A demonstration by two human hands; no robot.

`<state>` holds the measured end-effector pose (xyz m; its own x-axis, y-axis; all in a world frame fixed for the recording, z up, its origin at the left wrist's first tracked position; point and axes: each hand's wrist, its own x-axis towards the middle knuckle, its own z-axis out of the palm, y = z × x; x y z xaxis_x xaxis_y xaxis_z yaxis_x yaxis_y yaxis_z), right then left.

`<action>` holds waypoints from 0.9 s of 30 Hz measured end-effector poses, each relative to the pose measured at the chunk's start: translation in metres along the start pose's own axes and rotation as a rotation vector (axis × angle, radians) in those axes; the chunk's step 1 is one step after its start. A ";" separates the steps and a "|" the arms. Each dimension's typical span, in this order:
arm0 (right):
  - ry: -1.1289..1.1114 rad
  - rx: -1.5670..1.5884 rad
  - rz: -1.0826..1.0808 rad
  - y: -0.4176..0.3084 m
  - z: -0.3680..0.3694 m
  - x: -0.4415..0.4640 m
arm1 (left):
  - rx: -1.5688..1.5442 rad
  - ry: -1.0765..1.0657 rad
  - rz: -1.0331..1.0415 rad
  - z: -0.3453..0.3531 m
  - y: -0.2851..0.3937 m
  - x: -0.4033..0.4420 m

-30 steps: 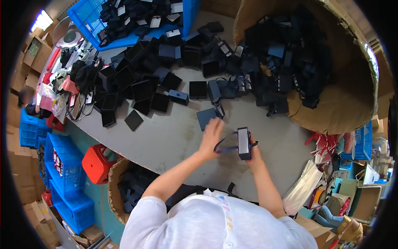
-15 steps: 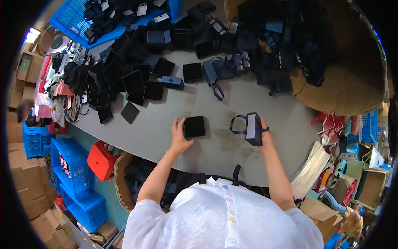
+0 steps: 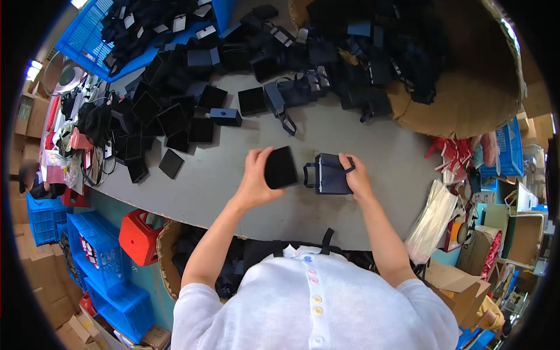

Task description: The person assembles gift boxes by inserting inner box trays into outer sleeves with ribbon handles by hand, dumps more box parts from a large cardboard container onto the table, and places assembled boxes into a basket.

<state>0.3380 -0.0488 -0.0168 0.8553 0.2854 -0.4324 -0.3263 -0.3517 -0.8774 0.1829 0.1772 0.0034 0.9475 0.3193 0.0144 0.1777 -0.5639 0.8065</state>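
Observation:
My left hand (image 3: 257,178) grips a square black box (image 3: 281,167) by its left side, the dark face turned up. Just to the right, my right hand (image 3: 357,176) holds a navy gift bag (image 3: 331,174) with ribbon handles; one handle sticks out on its left side. A narrow gap separates box and bag. Farther up on the grey table (image 3: 221,169) lie a blue drawer-type box (image 3: 225,117), an open black box (image 3: 252,101) and a dark square piece (image 3: 171,164).
Many dark boxes are heaped across the table's far side. A blue crate (image 3: 87,41) of boxes stands far left, a large cardboard drum (image 3: 466,111) far right. Red ribbons (image 3: 452,154) and a pale bundle (image 3: 431,221) lie at the right. A red stool (image 3: 139,238) stands lower left.
My left hand first reached to a flat blue box, then took hold of the black box and brought it rightward toward the bag. The bag has turned from its narrow opening to its broad side.

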 end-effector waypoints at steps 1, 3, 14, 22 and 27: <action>-0.018 -0.065 -0.042 -0.007 0.003 -0.006 | -0.065 -0.012 0.064 0.000 0.018 -0.002; -0.103 0.017 0.033 -0.016 0.008 -0.011 | -0.024 -0.107 0.099 0.007 0.031 -0.004; -0.307 0.124 -0.032 0.009 0.023 -0.013 | -0.009 -0.228 0.059 0.015 0.035 -0.019; -0.739 -0.014 -0.334 0.030 0.083 -0.046 | -0.203 0.221 -0.110 0.038 0.007 -0.047; -0.080 -0.816 -0.667 0.006 0.034 0.102 | 0.179 0.035 -0.358 -0.033 -0.067 -0.167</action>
<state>0.4092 0.0086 -0.0734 0.7232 0.6891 0.0472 0.5947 -0.5864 -0.5500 0.0037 0.1864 -0.0338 0.8082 0.5437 -0.2264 0.5415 -0.5349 0.6486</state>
